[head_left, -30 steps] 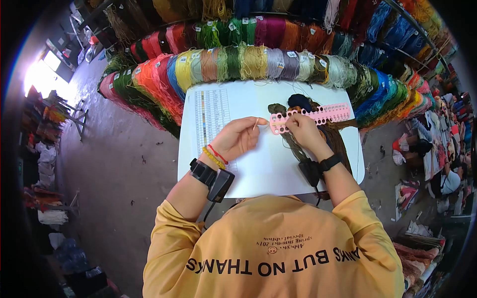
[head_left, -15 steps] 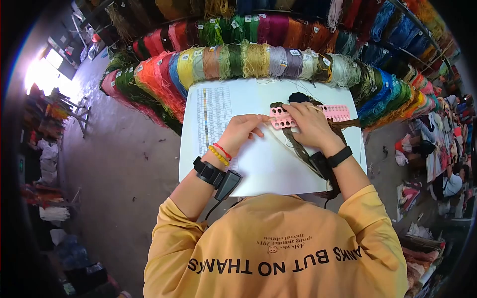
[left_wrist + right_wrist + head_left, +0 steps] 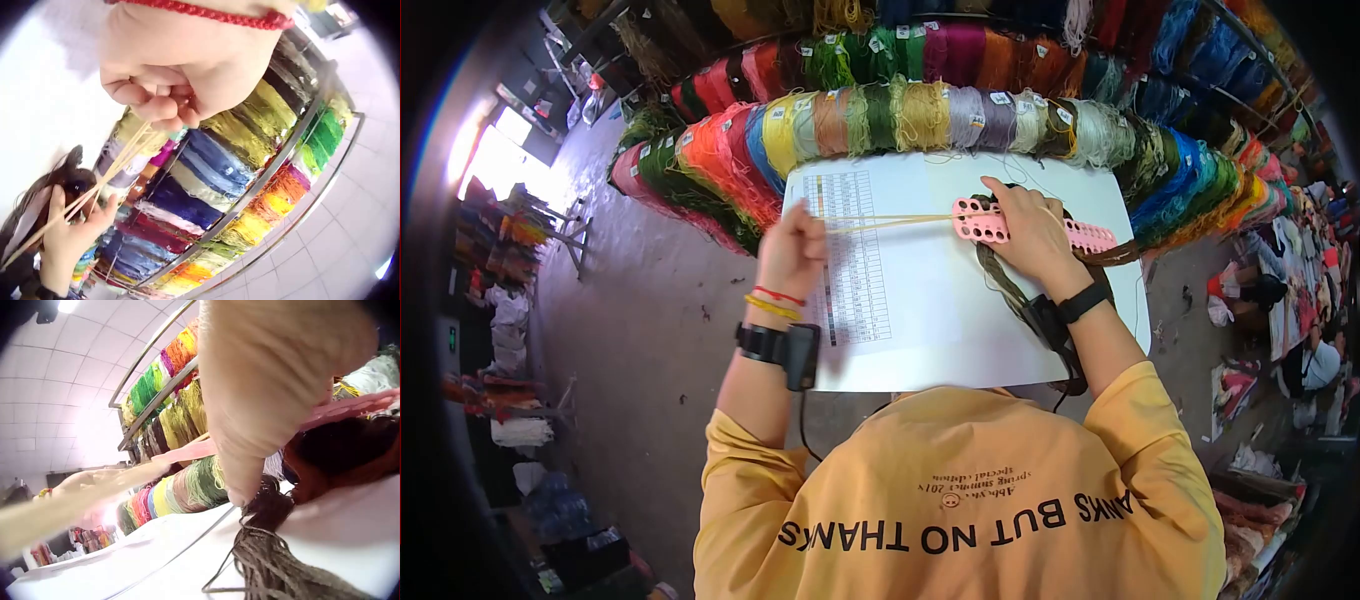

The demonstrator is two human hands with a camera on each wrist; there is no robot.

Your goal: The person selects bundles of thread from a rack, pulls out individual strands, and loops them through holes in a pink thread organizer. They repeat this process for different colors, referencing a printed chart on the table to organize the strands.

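1. Racks of coloured thread (image 3: 920, 125) are ranged in a curve beyond the far edge of the white worktop (image 3: 940, 345), on which a printed chart (image 3: 855, 270) is seen toward the left side

2. Near the worktop's far right part, a pink holed card (image 3: 983, 223) is covered across its middle by the right hand (image 3: 1032, 235), the nearer of the two; from the left hand (image 3: 792, 250), the card is set well apart, to the right

3. The card's long axis is laid roughly left to right, one end pointed toward the left hand, the other angled slightly back toward the person's body

4. The right hand's grip is spread, with fingers extended over the card and not closed round it; whether any strand is pinned beneath the palm cannot be told

5. A dark skein (image 3: 1002, 278) is draped from under the card's near edge, its length trailed toward the person and to the right, close beside the right wrist

6. Pale strands (image 3: 890, 218), the slimmest of the things, are held in the left hand's grip, its fingers curled closed; they are stretched straight and nearly level above the chart, long axis left to right, pointed from that grip toward the card's left end and the right hand
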